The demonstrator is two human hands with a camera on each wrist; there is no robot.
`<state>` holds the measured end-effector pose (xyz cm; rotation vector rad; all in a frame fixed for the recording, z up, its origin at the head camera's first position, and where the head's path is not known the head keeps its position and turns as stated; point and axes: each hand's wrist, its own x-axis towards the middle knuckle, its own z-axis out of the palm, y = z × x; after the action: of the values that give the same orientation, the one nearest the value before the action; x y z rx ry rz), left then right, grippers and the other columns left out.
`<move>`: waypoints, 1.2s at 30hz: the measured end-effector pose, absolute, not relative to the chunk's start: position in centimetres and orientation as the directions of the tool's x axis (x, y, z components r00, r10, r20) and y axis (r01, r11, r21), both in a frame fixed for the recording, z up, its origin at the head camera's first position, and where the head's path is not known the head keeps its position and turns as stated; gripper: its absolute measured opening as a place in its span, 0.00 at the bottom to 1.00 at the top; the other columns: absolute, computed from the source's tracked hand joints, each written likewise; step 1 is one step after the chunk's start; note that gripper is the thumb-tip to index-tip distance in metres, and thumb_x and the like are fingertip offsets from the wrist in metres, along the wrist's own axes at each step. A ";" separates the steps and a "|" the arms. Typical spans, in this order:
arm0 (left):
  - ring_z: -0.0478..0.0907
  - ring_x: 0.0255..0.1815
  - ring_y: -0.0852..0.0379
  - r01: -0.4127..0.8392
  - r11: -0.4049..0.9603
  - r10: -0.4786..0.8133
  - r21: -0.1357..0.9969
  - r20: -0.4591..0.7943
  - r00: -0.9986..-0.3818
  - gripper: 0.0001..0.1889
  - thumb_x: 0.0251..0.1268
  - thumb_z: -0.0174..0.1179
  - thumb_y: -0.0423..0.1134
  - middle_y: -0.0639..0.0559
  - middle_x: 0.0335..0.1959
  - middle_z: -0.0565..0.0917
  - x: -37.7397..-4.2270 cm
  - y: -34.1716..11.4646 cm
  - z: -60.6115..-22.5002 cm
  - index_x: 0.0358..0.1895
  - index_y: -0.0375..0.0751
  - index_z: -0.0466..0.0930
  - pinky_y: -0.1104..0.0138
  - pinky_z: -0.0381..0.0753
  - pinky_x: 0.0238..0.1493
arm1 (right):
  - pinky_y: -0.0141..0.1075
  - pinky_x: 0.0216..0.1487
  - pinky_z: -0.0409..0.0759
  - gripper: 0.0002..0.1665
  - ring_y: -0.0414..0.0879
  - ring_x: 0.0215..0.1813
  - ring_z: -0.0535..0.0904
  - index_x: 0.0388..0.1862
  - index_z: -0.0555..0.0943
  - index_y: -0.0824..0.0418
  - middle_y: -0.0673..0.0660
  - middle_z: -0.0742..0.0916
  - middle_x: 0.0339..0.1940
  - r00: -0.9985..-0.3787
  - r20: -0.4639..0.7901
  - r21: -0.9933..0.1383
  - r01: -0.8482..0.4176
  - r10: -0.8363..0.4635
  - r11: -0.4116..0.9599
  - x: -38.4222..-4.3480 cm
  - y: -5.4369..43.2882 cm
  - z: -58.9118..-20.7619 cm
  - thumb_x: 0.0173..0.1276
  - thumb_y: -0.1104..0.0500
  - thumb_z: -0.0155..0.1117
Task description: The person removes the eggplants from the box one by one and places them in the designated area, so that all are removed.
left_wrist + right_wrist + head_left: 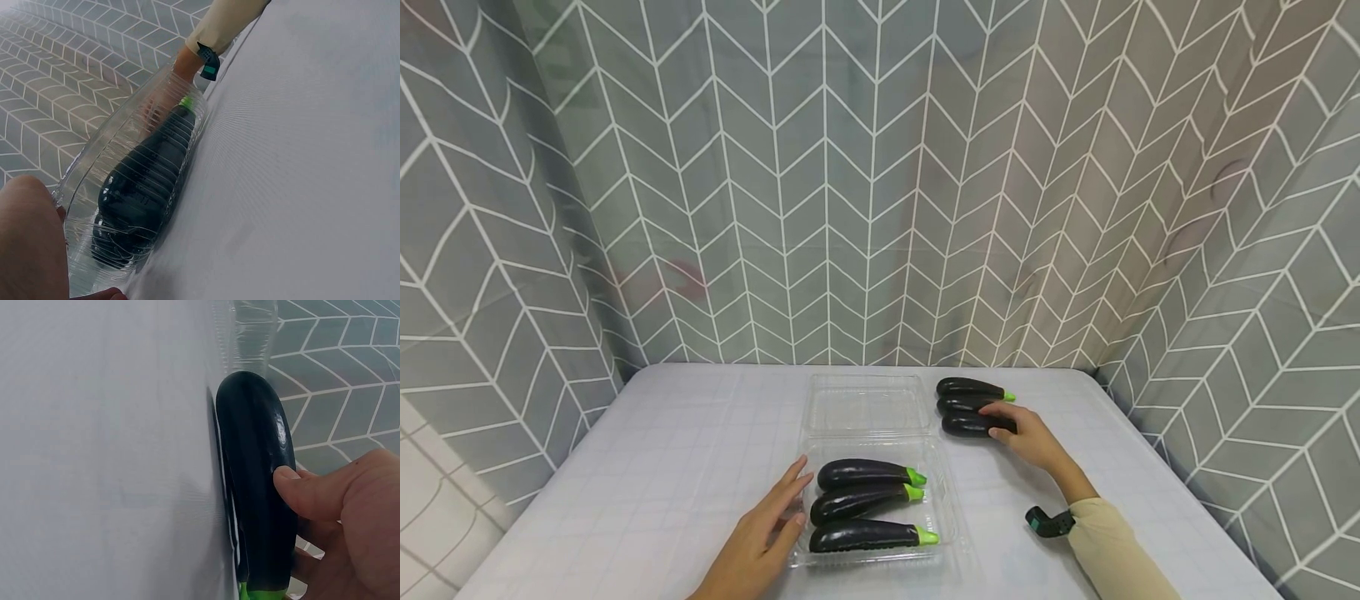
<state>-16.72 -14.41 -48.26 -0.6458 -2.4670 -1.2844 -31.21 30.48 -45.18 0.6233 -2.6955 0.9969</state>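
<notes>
Three dark eggplants (861,504) with green stem ends lie side by side in the base of a clear plastic clamshell box (947,500), its lid (865,404) folded back behind. My left hand (763,529) rests at the box's left edge, fingers extended; the left wrist view shows it beside the ribbed wall. To the right of the lid, three more eggplants (966,386) lie on the table. With thumb and fingers, my right hand (1030,437) holds the nearest eggplant (259,481) around its body. Its stem end is hidden by the hand in the head view.
A white cloth covers the table (685,450). Grey curtains (850,183) with white chevron lines stand behind and on both sides. A black device (1049,522) is strapped at the right wrist.
</notes>
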 end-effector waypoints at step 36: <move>0.83 0.59 0.46 0.540 0.485 0.266 0.688 0.473 -0.840 0.25 0.76 0.60 0.31 0.46 0.79 0.66 -16.7 -14.4 -48.3 0.73 0.36 0.74 0.64 0.86 0.49 | 0.61 0.62 0.75 0.18 0.64 0.55 0.82 0.54 0.84 0.69 0.66 0.86 0.52 -0.864 0.465 -0.470 -0.428 -0.196 0.772 -31.4 30.2 -46.0 0.64 0.70 0.73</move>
<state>-16.71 -14.41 -48.27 -0.6820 -2.4324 -1.2856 -31.38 30.16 -46.04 0.4745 -2.5736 0.8174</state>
